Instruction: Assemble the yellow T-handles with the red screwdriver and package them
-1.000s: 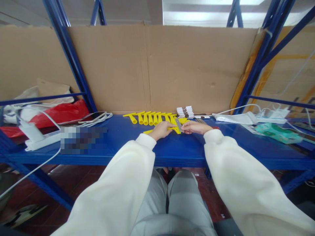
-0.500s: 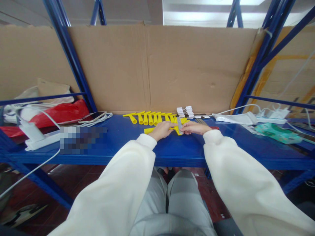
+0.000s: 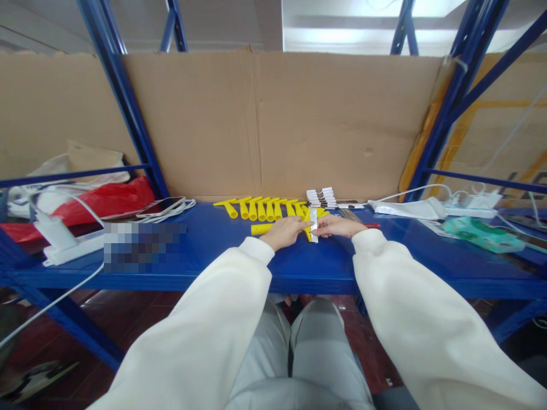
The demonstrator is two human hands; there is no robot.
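Head view, clock centred on the work, twelve pointing away from the wearer: left hand (image 3: 287, 232) clamped on a yellow handle (image 3: 261, 229), fingers closed over its middle; the round tube end sticks out toward nine o'clock, the flat head toward three. Right hand (image 3: 335, 226) comes in from three o'clock; thumb and fingertips pinched together on a pale metal strip (image 3: 314, 225), which runs roughly twelve to six across the head of the handle; whether it is seated there cannot be told at this size. The two hands are close, with the strip between them; both sleeves (image 3: 205, 319) are white.

Handle and strip are at the middle of a blue shelf (image 3: 307, 269); at ten to eleven o'clock, a row of similar yellow pieces (image 3: 261, 212), most with tube ends toward the wearer; at one o'clock, a stack of small white packets (image 3: 321, 197) near a cardboard sheet (image 3: 277, 125), which stands upright at twelve; at two to three, thin grey strips (image 3: 350, 215), just beyond the right hand; at three, a red stick (image 3: 372, 226), partly hidden by the right wrist; farther out toward three, a white pouch (image 3: 408, 209) and a green packet (image 3: 485, 233); far toward nine, a red bag (image 3: 106, 199) and a white power strip (image 3: 77, 246); the patch beside the latter is pixelated, contents unreadable.
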